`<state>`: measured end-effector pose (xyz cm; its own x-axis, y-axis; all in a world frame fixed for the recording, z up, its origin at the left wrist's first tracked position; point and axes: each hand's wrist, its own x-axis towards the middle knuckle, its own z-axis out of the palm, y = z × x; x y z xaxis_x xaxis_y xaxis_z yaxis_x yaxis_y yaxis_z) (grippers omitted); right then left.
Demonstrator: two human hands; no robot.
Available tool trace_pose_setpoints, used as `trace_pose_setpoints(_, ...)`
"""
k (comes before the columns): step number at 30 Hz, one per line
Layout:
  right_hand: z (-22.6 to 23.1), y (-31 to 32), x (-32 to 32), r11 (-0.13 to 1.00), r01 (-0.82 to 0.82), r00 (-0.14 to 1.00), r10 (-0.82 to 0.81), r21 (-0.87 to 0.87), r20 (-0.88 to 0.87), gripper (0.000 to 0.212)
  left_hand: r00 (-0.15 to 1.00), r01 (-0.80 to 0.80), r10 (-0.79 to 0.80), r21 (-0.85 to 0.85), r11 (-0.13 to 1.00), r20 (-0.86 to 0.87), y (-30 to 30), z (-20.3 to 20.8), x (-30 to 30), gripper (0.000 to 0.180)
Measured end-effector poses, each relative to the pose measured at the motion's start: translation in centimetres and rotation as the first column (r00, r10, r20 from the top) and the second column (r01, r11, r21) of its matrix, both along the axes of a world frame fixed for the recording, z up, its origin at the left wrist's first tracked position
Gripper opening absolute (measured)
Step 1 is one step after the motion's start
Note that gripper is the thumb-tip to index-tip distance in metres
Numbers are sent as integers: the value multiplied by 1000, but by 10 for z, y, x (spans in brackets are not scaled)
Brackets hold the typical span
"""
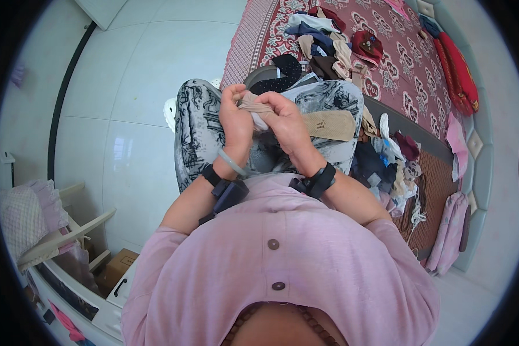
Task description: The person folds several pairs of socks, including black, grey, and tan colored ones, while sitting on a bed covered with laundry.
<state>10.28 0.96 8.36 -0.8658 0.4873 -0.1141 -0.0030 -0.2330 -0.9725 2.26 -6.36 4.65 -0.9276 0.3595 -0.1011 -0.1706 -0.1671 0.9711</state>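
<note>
Above my lap, my left hand (pixel 235 122) and my right hand (pixel 291 127) grip a bunched beige sock (pixel 252 104) between fingers and thumbs. A whitish part of it shows below, between my palms. Part of the sock is hidden by my fingers. Flat on my right thigh, beside my right hand, rests another beige sock (pixel 330 126) with a small dark motif. Beyond my knees lies a black cloth piece with pale dots (pixel 282 74).
A bed with a red patterned cover (pixel 398 69) holds a pile of socks and small clothes (pixel 323 43) and a dark red cap (pixel 367 47). More mixed clothes (pixel 386 161) lie at my right. A chair (pixel 69 233) and a cardboard box (pixel 120 268) stand on the left.
</note>
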Motion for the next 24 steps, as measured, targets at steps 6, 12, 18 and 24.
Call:
trace_pose_setpoints(6, -16, 8, -2, 976, 9, 986, -45, 217, 159, 18, 967, 61, -105, 186, 981, 234, -4, -4, -2, 34)
trace_pose_setpoints(12, -9, 27, -12, 731, 266, 914, -398, 629, 76, 15, 877, 211, -378, 468, 858, 297, -7, 15, 3, 26)
trace_pose_setpoints(18, -33, 50, -4, 842, 214, 944, -308, 495, 117, 18, 621, 291, -673, 680, 673, 400, -11, 7, -8, 31)
trace_pose_setpoints(24, 10, 41, 6, 947, 142, 976, -86, -288, 200, 38, 621, 278, -653, 657, 701, 433, -11, -5, -8, 36)
